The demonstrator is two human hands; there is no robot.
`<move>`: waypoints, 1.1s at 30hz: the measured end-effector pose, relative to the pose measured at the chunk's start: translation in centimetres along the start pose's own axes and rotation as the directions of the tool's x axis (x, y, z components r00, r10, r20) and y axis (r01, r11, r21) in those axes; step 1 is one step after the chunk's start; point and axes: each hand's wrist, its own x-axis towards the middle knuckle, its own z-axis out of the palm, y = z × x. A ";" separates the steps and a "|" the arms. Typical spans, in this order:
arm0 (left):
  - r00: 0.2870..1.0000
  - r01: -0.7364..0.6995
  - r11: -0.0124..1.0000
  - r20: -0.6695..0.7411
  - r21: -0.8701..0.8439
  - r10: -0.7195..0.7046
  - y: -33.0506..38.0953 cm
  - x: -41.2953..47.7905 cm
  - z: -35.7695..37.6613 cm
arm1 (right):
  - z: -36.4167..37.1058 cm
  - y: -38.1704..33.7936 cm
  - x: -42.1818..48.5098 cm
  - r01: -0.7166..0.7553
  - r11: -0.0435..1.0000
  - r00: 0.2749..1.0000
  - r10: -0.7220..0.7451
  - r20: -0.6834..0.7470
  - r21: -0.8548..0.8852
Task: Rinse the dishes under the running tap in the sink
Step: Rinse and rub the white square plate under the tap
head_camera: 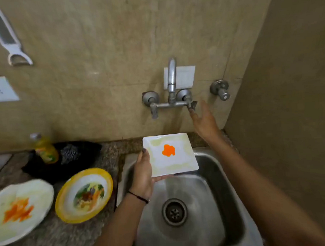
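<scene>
The left hand [143, 172] is gripping the square plate [180, 164] by its left edge, fingers curled beneath, over the sink's [219, 178] back rim. The right hand [203, 120], fingers wide, is hovering just at the tap's right lever [192, 104]. 2 soiled dishes [84, 194] are sitting on the bench [51, 241].

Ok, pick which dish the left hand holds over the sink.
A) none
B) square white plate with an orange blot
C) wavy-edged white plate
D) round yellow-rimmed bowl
B: the left hand grips the square white plate by its left edge above the sink.
</scene>
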 end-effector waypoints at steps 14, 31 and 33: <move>0.989 0.128 0.988 0.089 -0.090 -0.120 0.4 3.4 0.5 | 0.8 0.6 2.0 -0.317 0.908 0.939 0.342 -0.046 0.276; 0.911 0.373 0.907 0.264 -0.198 -0.317 -3.3 5.1 -1.7 | 5.9 4.4 -9.0 0.364 0.751 0.808 0.040 0.588 -0.551; 0.910 0.376 0.908 0.260 -0.185 -0.324 -3.2 5.4 -1.7 | 6.3 3.9 -9.1 0.427 0.746 0.759 0.011 0.651 -0.511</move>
